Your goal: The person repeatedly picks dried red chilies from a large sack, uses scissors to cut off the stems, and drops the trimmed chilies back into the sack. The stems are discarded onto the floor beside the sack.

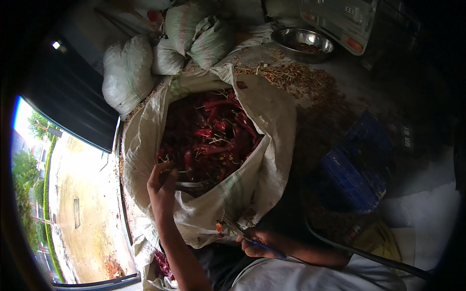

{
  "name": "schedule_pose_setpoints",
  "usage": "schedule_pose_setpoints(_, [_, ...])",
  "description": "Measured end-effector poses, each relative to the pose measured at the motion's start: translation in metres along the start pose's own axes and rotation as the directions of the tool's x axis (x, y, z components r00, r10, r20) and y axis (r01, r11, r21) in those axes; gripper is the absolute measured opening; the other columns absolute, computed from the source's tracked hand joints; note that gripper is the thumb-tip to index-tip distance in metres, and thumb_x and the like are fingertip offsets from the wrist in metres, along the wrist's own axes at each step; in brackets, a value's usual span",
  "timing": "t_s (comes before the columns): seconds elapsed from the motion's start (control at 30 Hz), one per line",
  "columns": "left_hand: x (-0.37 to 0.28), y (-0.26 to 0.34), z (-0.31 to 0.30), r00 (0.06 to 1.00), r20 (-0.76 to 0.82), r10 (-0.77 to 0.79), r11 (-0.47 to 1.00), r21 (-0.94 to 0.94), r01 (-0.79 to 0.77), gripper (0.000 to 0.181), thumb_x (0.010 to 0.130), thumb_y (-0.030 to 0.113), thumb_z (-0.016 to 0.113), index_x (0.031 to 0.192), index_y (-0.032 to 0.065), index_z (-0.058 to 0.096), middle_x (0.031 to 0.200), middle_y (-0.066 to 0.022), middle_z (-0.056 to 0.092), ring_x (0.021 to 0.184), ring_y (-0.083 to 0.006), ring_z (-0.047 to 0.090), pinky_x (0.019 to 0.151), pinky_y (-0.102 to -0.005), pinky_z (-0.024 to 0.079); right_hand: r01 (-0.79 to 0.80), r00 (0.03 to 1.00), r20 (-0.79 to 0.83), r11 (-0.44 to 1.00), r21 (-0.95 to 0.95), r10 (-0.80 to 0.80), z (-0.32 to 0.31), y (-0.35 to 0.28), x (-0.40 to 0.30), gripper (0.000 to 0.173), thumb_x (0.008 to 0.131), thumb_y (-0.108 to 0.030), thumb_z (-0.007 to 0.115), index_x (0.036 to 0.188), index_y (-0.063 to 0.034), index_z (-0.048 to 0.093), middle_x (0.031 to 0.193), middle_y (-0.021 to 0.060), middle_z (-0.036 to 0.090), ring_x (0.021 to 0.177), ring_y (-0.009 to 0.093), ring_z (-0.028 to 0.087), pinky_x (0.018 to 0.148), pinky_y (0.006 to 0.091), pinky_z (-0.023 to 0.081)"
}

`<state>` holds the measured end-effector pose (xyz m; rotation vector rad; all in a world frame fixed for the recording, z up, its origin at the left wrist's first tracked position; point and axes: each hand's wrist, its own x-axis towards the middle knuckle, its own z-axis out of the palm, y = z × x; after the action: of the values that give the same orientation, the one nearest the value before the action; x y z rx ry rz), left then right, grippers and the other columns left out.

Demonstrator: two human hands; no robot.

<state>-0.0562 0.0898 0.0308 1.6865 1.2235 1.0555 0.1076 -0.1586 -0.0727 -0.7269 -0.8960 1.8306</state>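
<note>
Before me stands a large white woven plastic sack (276,98), its mouth spread wide and full of dried red chillies (214,134), many with pale stems. My left hand (162,182) reaches over the sack's near left rim, with its fingers bent among the chillies. A red chilli shows at its fingertips, but whether they grip it is not clear. In my right hand (264,242), low at the sack's near side, is a pair of scissors (264,247) with blue handles. The blades point up and left, near small scraps on the sack cloth.
Several filled sacks (127,76) stand behind. A steel basin (302,45) and scattered chilli stems (295,78) lie at the back right. Blue plastic crates (349,178) are on the right. Another sack (147,265) with chillies sits lower left, beside a bright doorway (91,203).
</note>
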Motion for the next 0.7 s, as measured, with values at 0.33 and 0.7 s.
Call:
schedule_pose_setpoints(0.33, [-0.032,0.016,-0.009,0.986,0.021,-0.165,0.918,-0.363,0.161,0.013,0.080,0.009,0.069,0.092,0.0036,0.065,0.062,0.0041,0.050,0.046,-0.0044,0.037,0.040,-0.0220,0.024,-0.039,0.997,-0.067,0.991,0.125,0.048,-0.010,0.010,-0.003,0.046,0.094,-0.021,0.068,0.129,0.0000,0.046,0.091,-0.0012,0.051,0.081,0.006,0.050,0.074,0.0207,0.044])
schedule_pose_setpoints(0.7, [0.011,0.027,0.052,0.917,0.347,0.195,0.802,0.482,-0.353,0.036,0.076,0.002,0.071,0.112,0.0018,0.068,0.094,-0.0095,0.069,0.081,-0.0201,0.065,0.073,-0.0317,0.051,-0.004,0.985,-0.170,0.969,-0.249,-0.040,-0.009,0.015,0.002,0.046,0.092,-0.036,0.070,0.118,-0.0022,0.054,0.085,0.0016,0.054,0.079,0.011,0.052,0.074,0.0265,0.045])
